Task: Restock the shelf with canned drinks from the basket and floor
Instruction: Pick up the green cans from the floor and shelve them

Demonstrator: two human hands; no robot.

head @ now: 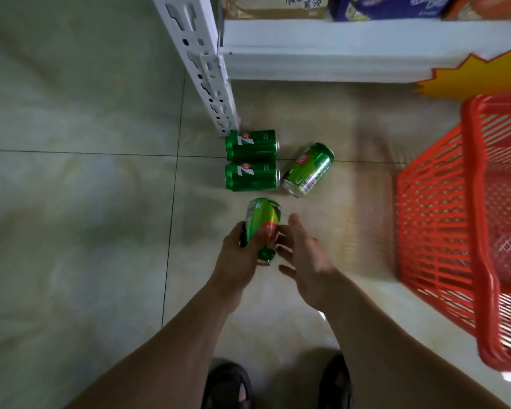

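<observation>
Can [263, 228] gripped in left hand [238, 255]; right hand [304, 261] open just beside it; three cans [252, 160] beyond hands on floor.

— How's the light on my feed?

— Soft and dim, with a greenish cast. I see pale glare on the floor tiles [86, 202] and faint shadows under the forearms.

— Sharpness?

— The red basket [469, 231] smears with motion blur, and the shelf post [201, 63] bows from wide-angle distortion.
</observation>
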